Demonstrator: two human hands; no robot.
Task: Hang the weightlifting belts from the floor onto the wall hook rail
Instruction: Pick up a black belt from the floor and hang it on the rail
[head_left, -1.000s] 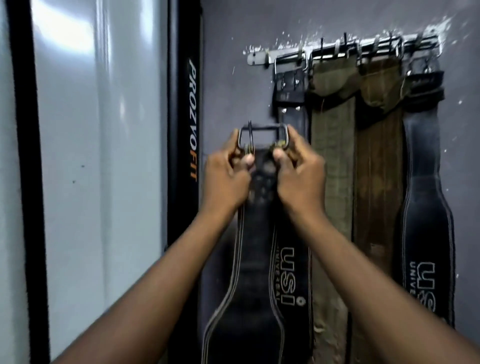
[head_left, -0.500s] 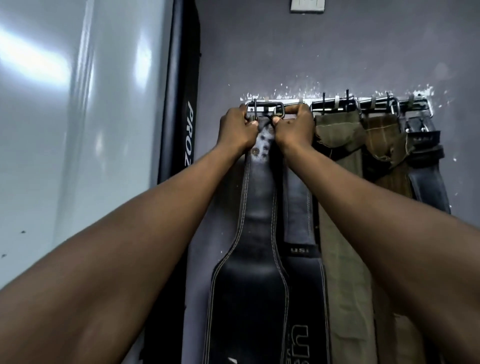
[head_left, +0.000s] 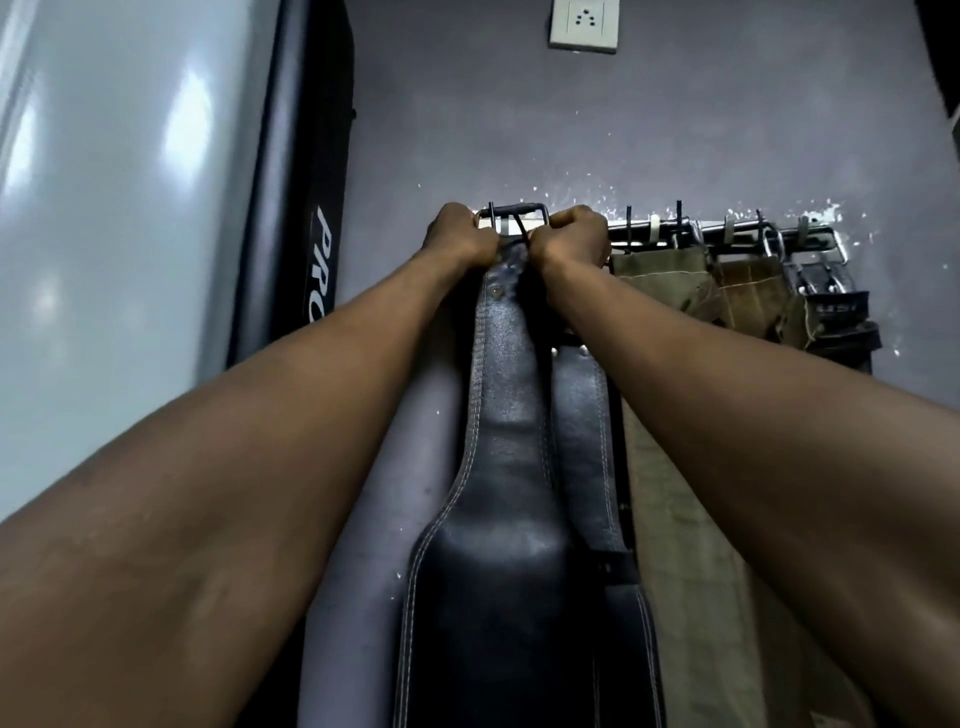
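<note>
A black leather weightlifting belt (head_left: 498, 467) with pale stitching along its edges hung straight down against a grey wall (head_left: 519, 130), its metal buckle (head_left: 513, 221) raised to the left end of a wall hook rail (head_left: 727, 236). Whether the buckle had already caught on a hook could not be told. The left hand (head_left: 457, 236) was clenched around the left side of the buckle and the top of the strap, and the right hand (head_left: 571, 241) was clenched around the right side, so both grips were grasping the same belt, knuckles facing the camera. Both bare forearms reached up and forward from the lower corners of the view. Just behind and to the right of the held belt, a second dark belt (head_left: 584, 415) hung against the wall, partly hidden by the right forearm. Further right on the rail hung an olive green belt (head_left: 660, 283), then a brown belt (head_left: 748, 291), then another black belt (head_left: 836, 312) at the far end, each suspended from its buckle. White specks of chipped plaster marked the wall around the rail. A white power socket (head_left: 584, 23) sat on the wall above. To the left stood a black upright panel (head_left: 306, 208) with partly visible white lettering, and beside it a pale glossy surface (head_left: 119, 208) catching soft reflections.
</note>
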